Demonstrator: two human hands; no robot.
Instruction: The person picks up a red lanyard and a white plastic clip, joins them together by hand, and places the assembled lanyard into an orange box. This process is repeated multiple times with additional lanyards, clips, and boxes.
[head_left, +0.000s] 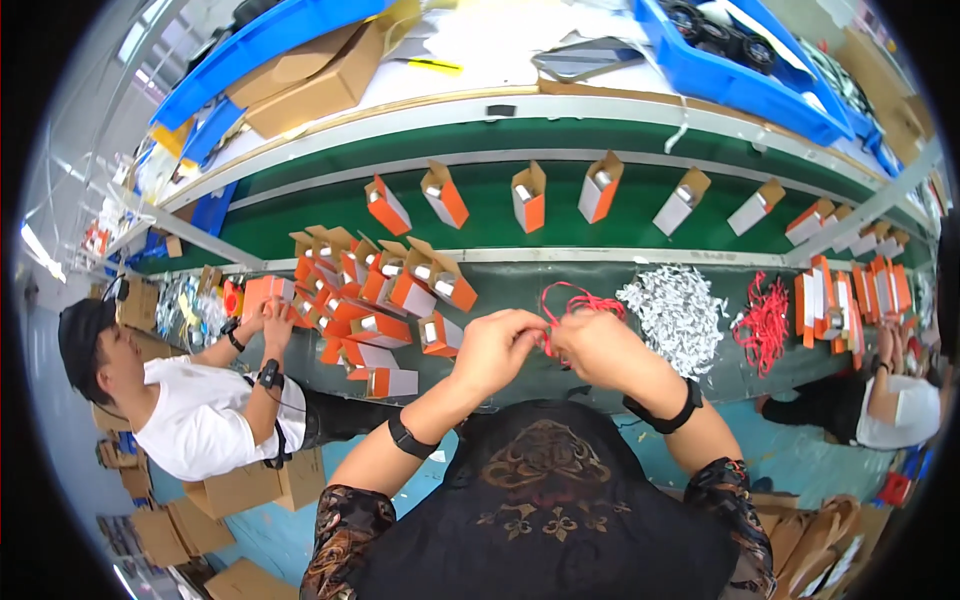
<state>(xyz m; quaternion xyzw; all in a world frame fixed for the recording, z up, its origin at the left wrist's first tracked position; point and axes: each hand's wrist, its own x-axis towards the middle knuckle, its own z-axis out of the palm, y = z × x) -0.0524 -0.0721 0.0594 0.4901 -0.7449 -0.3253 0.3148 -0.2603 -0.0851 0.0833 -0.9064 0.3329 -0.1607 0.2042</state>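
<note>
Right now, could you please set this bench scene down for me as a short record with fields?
Left hand: thumb and finger pinched on red strands
Right hand: close beside it, at the strands; fingertips partly hidden
Left side: cluster of open orange-and-white boxes
Right side: heap of small silvery pieces, then red bundle
Beyond: spaced boxes on green belt
Co-workers: one each side

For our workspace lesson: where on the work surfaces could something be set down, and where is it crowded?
The dark bench is bare between the box cluster and the left red ties; the green strip behind has gaps between its middle boxes. The cluster and silver pile are crowded.
</note>
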